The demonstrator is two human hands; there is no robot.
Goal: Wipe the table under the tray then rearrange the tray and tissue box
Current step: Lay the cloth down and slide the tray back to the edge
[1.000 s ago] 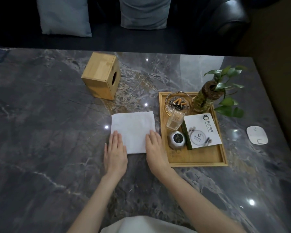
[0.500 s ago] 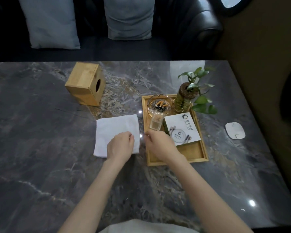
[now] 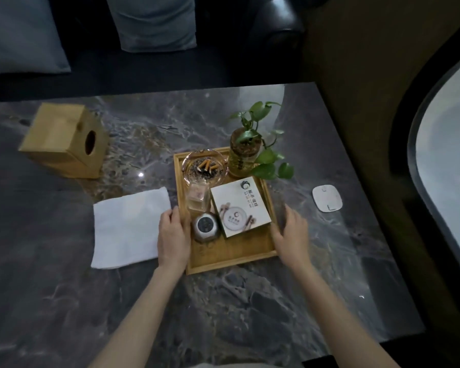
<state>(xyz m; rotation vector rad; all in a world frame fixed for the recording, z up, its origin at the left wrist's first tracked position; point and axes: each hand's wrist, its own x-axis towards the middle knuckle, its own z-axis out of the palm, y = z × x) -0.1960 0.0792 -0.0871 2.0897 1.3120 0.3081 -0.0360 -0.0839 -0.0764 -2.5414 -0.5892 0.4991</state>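
Ashtray (image 3: 204,167), plant (image 3: 246,152) in tray (image 3: 231,254)

Glossy grey marble surface (image 3: 250,301); matt pale wooden tray (image 3: 231,256) and tissue box (image 3: 61,144); soft white cloth (image 3: 128,224); clear glass ashtray (image 3: 205,167).

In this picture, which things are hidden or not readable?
Head view:
- Table under the tray: hidden by the tray.
- Left hand fingers: whether they grip the rim, unclear.
- Card print: too small.
- Tissue box contents: hole too dark.
- Pillows: cut off at top.
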